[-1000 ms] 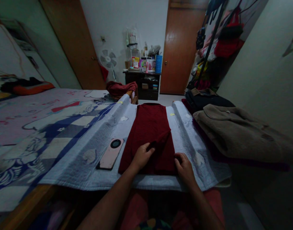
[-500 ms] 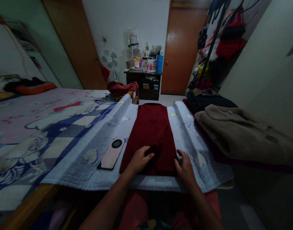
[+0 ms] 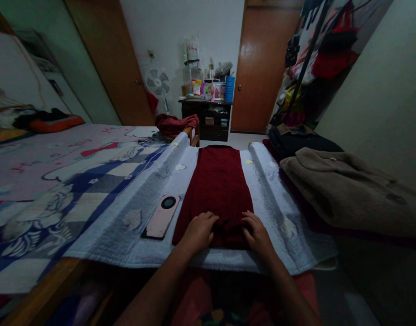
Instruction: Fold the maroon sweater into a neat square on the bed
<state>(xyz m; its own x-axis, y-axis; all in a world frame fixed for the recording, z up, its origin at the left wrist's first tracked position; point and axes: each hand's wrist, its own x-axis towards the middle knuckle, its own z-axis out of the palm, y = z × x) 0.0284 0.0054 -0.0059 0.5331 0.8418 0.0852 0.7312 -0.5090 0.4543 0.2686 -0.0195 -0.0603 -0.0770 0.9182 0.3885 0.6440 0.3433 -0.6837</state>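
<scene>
A dark red folded garment (image 3: 221, 181) lies lengthwise in front of me, probably trousers, though its exact kind is hard to make out. My left hand (image 3: 201, 230) rests on its near left part, fingers slightly bent and thumb apart. On the near right edge lies my right hand (image 3: 256, 231), its fingertips touching the cloth and its thumb spread. Small creases show in the fabric between the hands. Left of the garment is a pink phone (image 3: 159, 222) with a round black camera ring. Both rest on a pale blue quilted cover (image 3: 126, 251).
A brown fleece coat (image 3: 347, 190) lies folded at the right, with dark clothing (image 3: 303, 139) behind it. The patterned bed (image 3: 65, 154) stretches left. Red cloth (image 3: 176, 124) hangs over a wooden post. Farther back stand a fan (image 3: 158, 82) and a dark cabinet (image 3: 206, 120).
My right hand has moved left from beside the garment onto its edge. My left hand has shifted slightly, its fingers now closer together. The view has turned a little left.
</scene>
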